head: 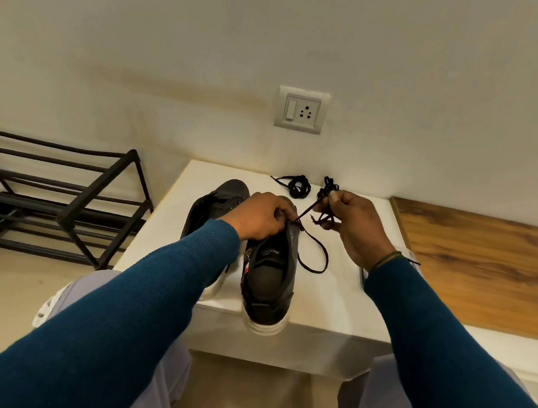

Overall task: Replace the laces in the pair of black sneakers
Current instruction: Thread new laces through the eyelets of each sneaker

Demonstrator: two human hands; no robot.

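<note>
Pinching a black lace point(316, 253) at the right sneaker point(270, 275), the left hand point(261, 216) steadies it on the white table point(334, 301); the right hand point(357, 227) clasps the lace's bunched length. A spare lace point(296, 184) lies beyond, beside the left sneaker point(218, 201).

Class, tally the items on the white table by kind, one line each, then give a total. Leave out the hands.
Black sneakers: 2, left sneaker, right sneaker
Black laces: 2, coiled lace, lace being pulled from the right sneaker
Total: 4
</note>
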